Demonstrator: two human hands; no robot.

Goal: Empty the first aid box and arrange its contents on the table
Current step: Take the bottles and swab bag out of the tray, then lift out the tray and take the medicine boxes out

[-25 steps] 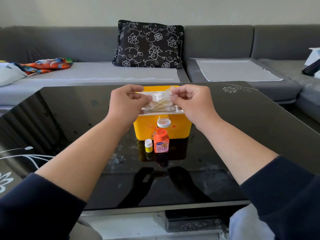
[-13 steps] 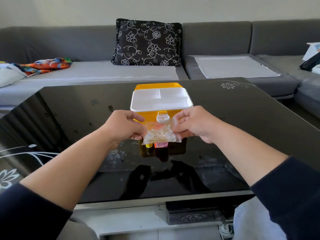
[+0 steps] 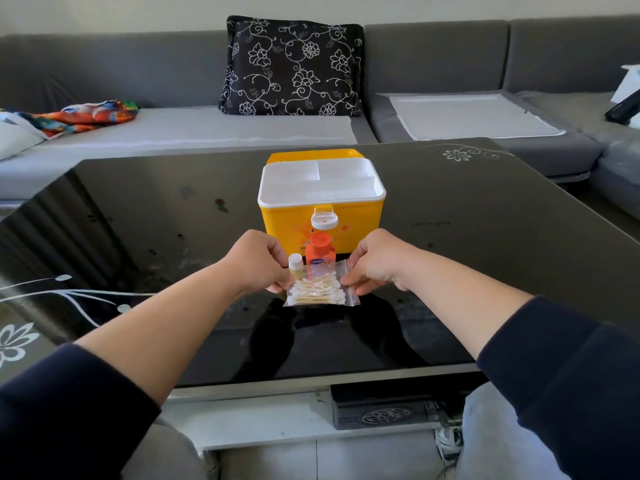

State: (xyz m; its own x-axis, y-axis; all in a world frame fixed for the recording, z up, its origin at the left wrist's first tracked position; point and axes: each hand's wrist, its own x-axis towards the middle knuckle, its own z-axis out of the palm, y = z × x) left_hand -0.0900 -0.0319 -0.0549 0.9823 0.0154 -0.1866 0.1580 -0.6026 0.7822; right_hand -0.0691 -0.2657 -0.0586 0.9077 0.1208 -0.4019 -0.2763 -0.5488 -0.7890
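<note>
Orange bottle (image 3: 320, 252): label too small to read, lower part behind clear swab bag (image 3: 320, 287). First aid box (image 3: 322, 216): interior hidden beneath white tray (image 3: 320, 183). Dark object (image 3: 623, 107) on sofa: cut by right edge, unidentifiable.

Yellow first aid box (image 3: 322, 220), orange bottle (image 3: 320, 252), glossy black table (image 3: 485, 244).

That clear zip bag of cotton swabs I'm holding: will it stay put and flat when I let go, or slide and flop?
The clear plastic zip bag of cotton swabs, pinched by the left hand and right hand, looks thin and floppy, probably very light. On the glossy black glass table it may slide if nudged. The loose swabs would likely shift inside.
</note>
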